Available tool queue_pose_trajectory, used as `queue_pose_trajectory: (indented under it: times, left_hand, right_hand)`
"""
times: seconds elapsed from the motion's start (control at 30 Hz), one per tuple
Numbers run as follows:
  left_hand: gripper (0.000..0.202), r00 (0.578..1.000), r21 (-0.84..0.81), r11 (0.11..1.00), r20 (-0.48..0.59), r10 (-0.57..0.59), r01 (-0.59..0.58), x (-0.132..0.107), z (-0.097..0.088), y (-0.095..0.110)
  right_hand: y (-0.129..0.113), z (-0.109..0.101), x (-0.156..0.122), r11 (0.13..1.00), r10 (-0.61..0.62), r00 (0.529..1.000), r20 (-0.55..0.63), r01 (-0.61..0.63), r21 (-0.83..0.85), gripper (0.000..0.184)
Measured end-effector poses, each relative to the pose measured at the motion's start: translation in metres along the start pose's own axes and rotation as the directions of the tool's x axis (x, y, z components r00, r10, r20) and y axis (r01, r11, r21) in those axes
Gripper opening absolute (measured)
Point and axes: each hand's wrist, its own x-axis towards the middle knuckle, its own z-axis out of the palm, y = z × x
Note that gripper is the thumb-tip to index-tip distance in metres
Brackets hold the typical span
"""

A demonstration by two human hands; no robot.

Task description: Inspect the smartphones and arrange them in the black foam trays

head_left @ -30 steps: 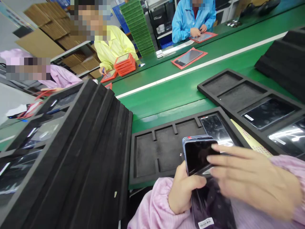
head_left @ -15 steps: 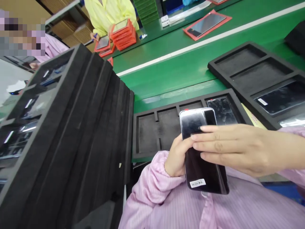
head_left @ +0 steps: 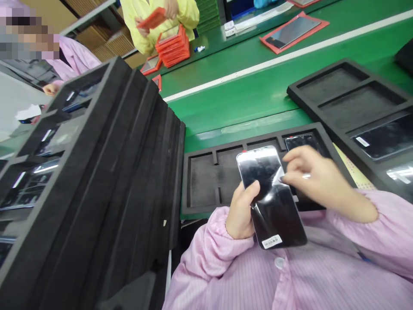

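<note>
My left hand (head_left: pixel 240 211) grips a black phone (head_left: pixel 269 198) by its left edge, thumb on the screen. The phone has a white barcode sticker (head_left: pixel 271 241) near its lower end. My right hand (head_left: pixel 318 181) is curled at the phone's right side, its fingertips pinching a clear protective film (head_left: pixel 274 181) that lifts off the screen. Both hands hover over a black foam tray (head_left: pixel 206 178) with several slots; another phone (head_left: pixel 301 141) lies in its far right slot.
A tall stack of black foam trays (head_left: pixel 97 189) stands at my left. A second foam tray (head_left: pixel 351 99) with phones lies at the right on the green bench (head_left: pixel 245 99). Across it, a person in yellow (head_left: pixel 155 17) handles orange trays (head_left: pixel 174 45).
My right hand went from lying flat across the phone to curling at its right edge and pinching the film. The person in yellow has lifted an orange tray.
</note>
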Motion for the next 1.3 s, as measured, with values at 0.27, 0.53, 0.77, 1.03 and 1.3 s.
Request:
queue_pose_trajectory:
  times: [0.27,0.53,0.77,1.03,1.3]
  left_hand:
    - [0.032,0.969,0.037,0.999,-0.248,0.009,0.0,-0.008,-0.036,0.01]
    - [0.03,0.989,0.137,0.99,-0.141,0.051,-0.031,-0.016,-0.034,0.018]
    - [0.025,0.996,0.355,0.933,0.031,-0.08,0.064,-0.018,-0.002,0.015]
    - [0.026,0.989,0.349,0.936,0.122,-0.088,0.04,-0.015,-0.003,0.013]
    - [0.011,0.994,0.279,0.959,0.101,0.028,-0.056,-0.01,0.005,0.021]
  right_hand:
    - [0.024,-0.004,0.02,0.829,0.419,0.899,0.125,-0.435,0.351,0.043]
    - [0.059,0.022,0.031,0.943,0.233,0.972,-0.039,-0.235,-0.234,0.038]
    - [0.008,-0.006,0.042,0.905,-0.417,0.908,0.045,0.419,-0.071,0.022]
    - [-0.016,-0.022,0.016,0.516,-0.823,0.554,0.126,0.822,-0.241,0.023]
    - [-0.022,-0.033,0.01,0.454,-0.803,0.349,0.483,0.883,0.118,0.038]
